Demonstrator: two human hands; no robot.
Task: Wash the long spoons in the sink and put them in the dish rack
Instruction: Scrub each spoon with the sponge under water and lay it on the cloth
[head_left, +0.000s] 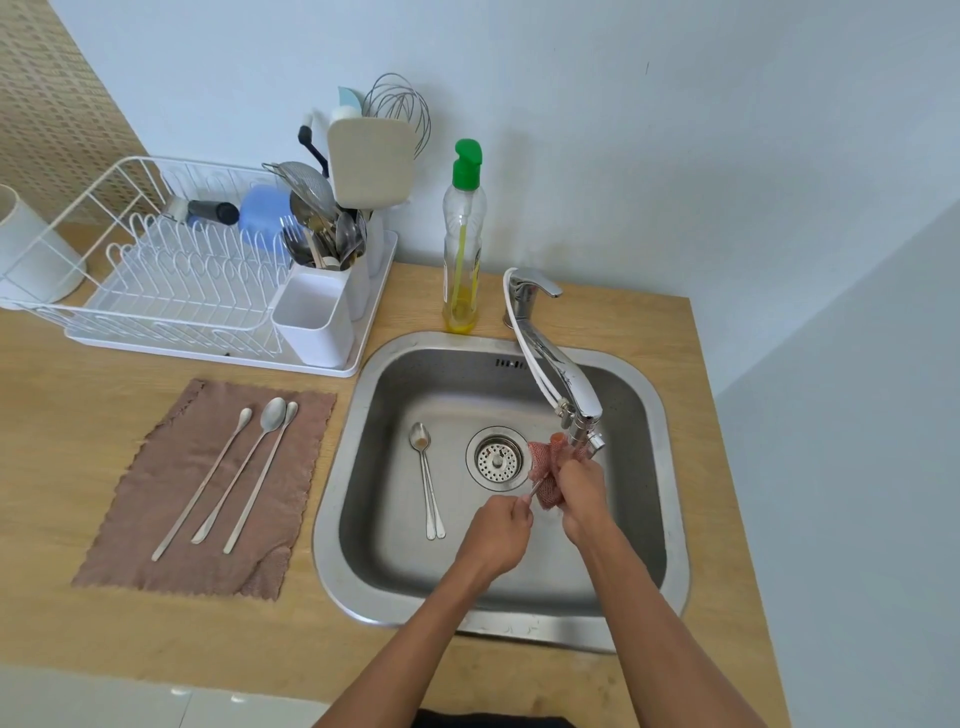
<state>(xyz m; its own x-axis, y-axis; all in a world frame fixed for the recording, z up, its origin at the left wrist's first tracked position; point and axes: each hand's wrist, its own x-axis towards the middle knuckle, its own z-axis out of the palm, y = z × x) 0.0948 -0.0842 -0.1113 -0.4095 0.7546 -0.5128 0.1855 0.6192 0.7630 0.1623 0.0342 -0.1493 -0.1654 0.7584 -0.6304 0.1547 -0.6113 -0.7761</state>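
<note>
The left hand (496, 530) is pinching a spoon handle (535, 488); the right hand (579, 491) is gripping pink mesh scrubber (545, 465) around it, under the faucet (558, 374). At 9 o'clock, spoons in the sink (427, 483) are lying in the sink (363, 395); three spoons (228, 478) are lying on the cloth (156, 519).

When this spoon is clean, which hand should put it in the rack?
Probably the left hand. It already grips the spoon by its handle, and the dish rack stands on the left side. The right hand is busy holding the pink scrubber.
</note>
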